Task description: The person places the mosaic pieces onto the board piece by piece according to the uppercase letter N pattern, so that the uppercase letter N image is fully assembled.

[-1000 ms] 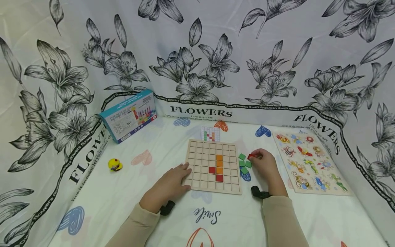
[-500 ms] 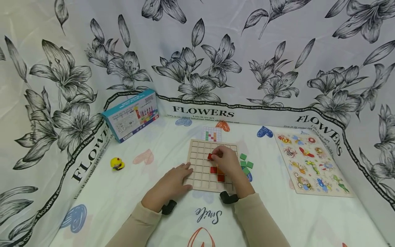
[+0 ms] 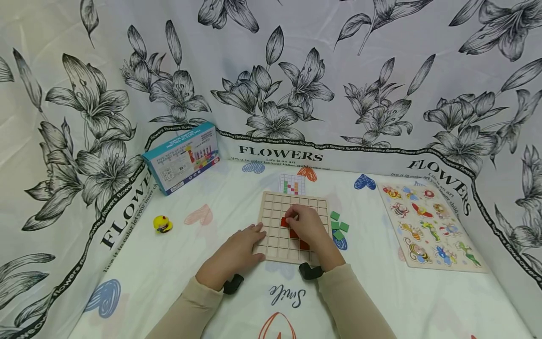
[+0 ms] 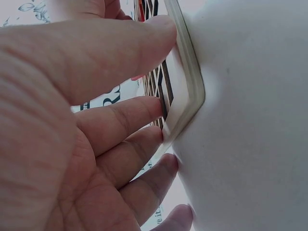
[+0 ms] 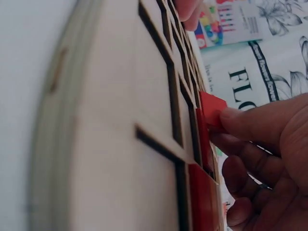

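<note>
My right hand [image 3: 306, 227] is over the wooden grid board [image 3: 271, 242], pinching a red square tile [image 3: 284, 221] between thumb and fingers. In the right wrist view this tile [image 5: 212, 108] sits tilted against the board's surface, close to other red tiles [image 5: 204, 195] lying in the grid. My hand hides the orange tiles. At the board's left side my left hand [image 3: 235, 252] rests with fingers spread. Its thumb [image 4: 161, 36] and fingertips lie at the board's edge. Several loose green square tiles [image 3: 335, 225] lie just right of the board.
A small card with a coloured grid pattern [image 3: 292, 183] lies behind the board. The insect puzzle board [image 3: 400, 212] is at the right. At the left are a yellow toy duck [image 3: 162, 224] and a blue-and-white box [image 3: 182, 157]; flowered cloth stands behind.
My right hand has carried the red tile from beside the green tiles leftward over the board, then lowered it slightly toward the front. My left hand has stayed at the board's left edge.
</note>
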